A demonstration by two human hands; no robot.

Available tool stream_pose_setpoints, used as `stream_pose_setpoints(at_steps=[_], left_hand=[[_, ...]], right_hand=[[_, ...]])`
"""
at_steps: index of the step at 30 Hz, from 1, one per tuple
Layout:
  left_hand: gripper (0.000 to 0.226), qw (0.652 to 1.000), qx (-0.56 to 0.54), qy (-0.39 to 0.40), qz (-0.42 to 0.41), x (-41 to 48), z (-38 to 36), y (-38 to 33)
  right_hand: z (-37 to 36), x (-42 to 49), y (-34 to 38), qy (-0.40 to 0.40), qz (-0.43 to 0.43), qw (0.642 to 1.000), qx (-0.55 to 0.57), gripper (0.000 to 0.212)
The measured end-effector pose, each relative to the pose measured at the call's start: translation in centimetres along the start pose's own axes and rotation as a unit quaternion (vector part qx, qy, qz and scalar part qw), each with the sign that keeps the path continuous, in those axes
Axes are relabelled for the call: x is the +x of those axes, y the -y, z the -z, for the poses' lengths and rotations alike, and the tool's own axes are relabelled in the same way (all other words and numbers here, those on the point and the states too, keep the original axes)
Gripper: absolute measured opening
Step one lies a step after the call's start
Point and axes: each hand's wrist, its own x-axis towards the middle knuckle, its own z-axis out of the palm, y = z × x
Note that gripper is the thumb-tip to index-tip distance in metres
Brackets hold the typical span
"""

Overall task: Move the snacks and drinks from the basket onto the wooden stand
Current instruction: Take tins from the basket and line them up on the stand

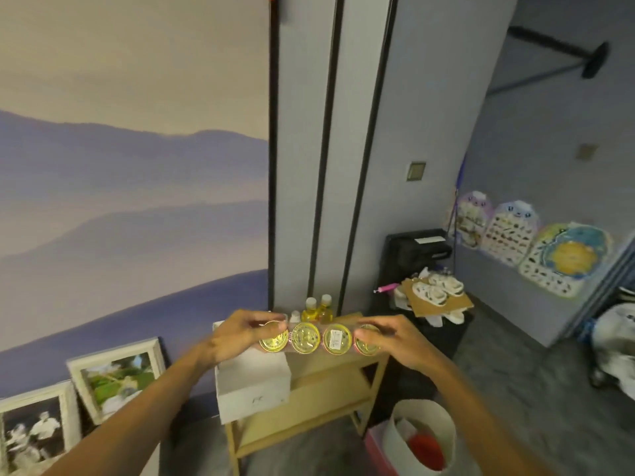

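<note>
Nearest, low at the right, the basket [398, 434] stands on the floor beside the stand's leg. A red item [426, 446] is still inside, and the rest of its contents are too blurred to name. Above it, the person's left hand [240, 333] curls its fingers round one end of a row of four gold-lidded cans [321, 338]. The right hand [390, 338] curls round the other end, and the row is held level just over the wooden stand [309, 403]. Whether the cans are wrapped together cannot be told. If they are loose, a squeeze at the ends alone could let the middle two drop out. The stand's top is mostly hidden behind hands and cans, so the free room there is hard to judge. A white box [252, 383] takes up its left side. The yellow bottles [318, 310] at the back could be knocked over if the row is pushed in too far.
</note>
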Motion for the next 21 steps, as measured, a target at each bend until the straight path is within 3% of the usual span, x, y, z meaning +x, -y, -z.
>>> stream_pose_setpoints(at_steps=[5, 7, 8, 10, 12, 16, 18, 19, 21], left_hand=[[0.027, 0.999, -0.038, 0.000, -0.011, 7.8, -4.0, 1.1], [0.024, 0.998, -0.054, -0.006, -0.013, 11.0, -5.0, 2.3], [0.028, 0.998, -0.064, -0.008, -0.015, 12.6, -5.4, 3.1], [0.063, 0.996, -0.082, -0.032, -0.013, 15.8, -5.8, 5.3], [0.081, 0.993, -0.101, -0.056, 0.017, 18.8, -6.1, 7.4], [0.039, 0.987, -0.117, -0.074, 0.086, 23.3, -7.5, 11.2], [0.034, 0.981, -0.120, -0.092, 0.123, 24.9, -8.6, 13.0], [0.033, 0.977, -0.122, -0.107, 0.139, 25.5, -9.2, 13.9], [0.033, 0.966, -0.138, -0.143, 0.168, 26.9, -10.6, 16.4]], right_hand=[[4.9, 4.0, -5.4, 0.009, -0.022, 1.000, -0.011, 0.029], [6.2, 6.8, -7.5, 0.023, -0.020, 0.999, -0.024, 0.025], [6.7, 8.3, -8.6, 0.029, -0.023, 0.999, -0.026, 0.025], [7.5, 11.6, -10.7, 0.043, -0.028, 0.999, -0.017, 0.029], [8.0, 15.1, -13.7, 0.063, -0.043, 0.997, 0.004, 0.052], [8.3, 21.4, -18.8, 0.105, -0.081, 0.991, 0.020, 0.079], [8.0, 24.1, -21.0, 0.116, -0.100, 0.988, 0.037, 0.095], [7.7, 25.4, -21.9, 0.126, -0.105, 0.986, 0.039, 0.094], [6.8, 28.1, -24.1, 0.147, -0.128, 0.980, 0.035, 0.065]])
